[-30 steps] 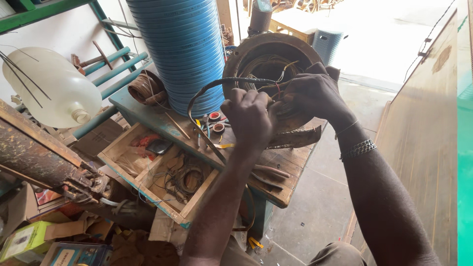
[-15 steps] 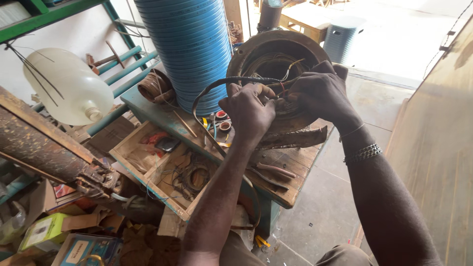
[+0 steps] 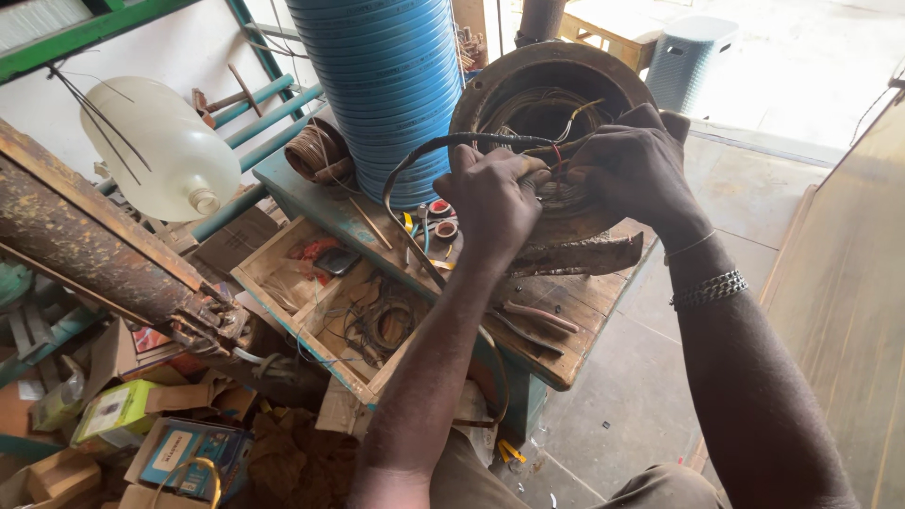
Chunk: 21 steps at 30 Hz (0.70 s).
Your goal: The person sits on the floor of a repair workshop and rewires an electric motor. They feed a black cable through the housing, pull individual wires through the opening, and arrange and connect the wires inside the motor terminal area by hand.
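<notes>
the left hand (image 3: 495, 198) is closed in a fist on a black cable (image 3: 415, 155), its fingers (image 3: 528, 170) curled tight round the end of it just at the rim of the motor (image 3: 528, 71). the cable loops from that fist up toward 10 o'clock, bends down past the blue drum (image 3: 386, 85) and runs on toward 6 o'clock over the counter (image 3: 575, 363).

the right hand (image 3: 641, 170) lies at 3 o'clock of the left, touching the motor's front, fingers bent into the bundle of wires (image 3: 556, 141) at the opening; whether they pinch a wire cannot be told. a metal bracelet (image 3: 707, 287) sits on that wrist.

the motor is a round rusty shell standing on edge at the far end of the counter, its open side facing the person, copper windings visible inside. a flat rusty blade (image 3: 589, 254) lies below it at 6 o'clock. pliers (image 3: 537, 316) rest on the wooden top nearer the person.

at 9 o'clock of the left hand, small red caps (image 3: 439, 207) sit beside the drum. a coil of brown wire (image 3: 316, 155) lies at the drum's 8 o'clock. an open wooden drawer (image 3: 283, 273) holds loose wire and bits. a white jug (image 3: 160, 146) hangs at far left.
</notes>
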Each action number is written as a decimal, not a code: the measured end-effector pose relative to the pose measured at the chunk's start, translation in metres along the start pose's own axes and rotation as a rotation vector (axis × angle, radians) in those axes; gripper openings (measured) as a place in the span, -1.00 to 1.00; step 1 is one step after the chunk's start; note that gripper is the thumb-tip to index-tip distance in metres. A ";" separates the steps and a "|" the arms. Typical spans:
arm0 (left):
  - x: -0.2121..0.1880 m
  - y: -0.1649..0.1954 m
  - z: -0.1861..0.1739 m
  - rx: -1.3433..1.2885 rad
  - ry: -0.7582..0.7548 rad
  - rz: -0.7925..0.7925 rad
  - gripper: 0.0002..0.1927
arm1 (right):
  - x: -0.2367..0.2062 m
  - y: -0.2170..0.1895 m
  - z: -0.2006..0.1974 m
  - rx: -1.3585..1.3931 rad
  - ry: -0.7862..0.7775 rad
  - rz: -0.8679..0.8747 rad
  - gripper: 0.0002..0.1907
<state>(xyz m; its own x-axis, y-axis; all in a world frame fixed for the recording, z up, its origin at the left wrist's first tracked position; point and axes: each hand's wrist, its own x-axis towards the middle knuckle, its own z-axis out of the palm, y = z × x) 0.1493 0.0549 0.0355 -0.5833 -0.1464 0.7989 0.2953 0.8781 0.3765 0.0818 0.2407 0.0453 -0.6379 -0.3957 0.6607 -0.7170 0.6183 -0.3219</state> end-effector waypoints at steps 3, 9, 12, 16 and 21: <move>-0.010 0.008 -0.002 0.069 0.014 0.039 -0.84 | -0.008 -0.005 -0.003 -0.024 0.041 -0.052 -0.87; -0.040 0.009 -0.042 0.050 0.093 0.137 -0.82 | -0.033 -0.047 -0.011 -0.011 0.057 -0.141 -0.85; -0.048 0.003 -0.070 0.040 0.114 0.112 -0.84 | -0.038 -0.074 -0.010 0.038 0.065 -0.163 -0.84; -0.057 -0.006 -0.107 0.015 0.108 0.122 -0.80 | -0.043 -0.108 -0.009 -0.017 0.121 -0.235 -0.87; -0.066 -0.012 -0.145 -0.021 0.060 0.191 -0.75 | -0.049 -0.136 -0.008 0.012 0.078 -0.197 -0.88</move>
<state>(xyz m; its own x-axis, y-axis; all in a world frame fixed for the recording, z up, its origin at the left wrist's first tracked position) 0.2943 -0.0122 0.0460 -0.4695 -0.0052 0.8829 0.4124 0.8829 0.2245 0.2129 0.1820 0.0621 -0.4616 -0.4543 0.7619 -0.8292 0.5261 -0.1887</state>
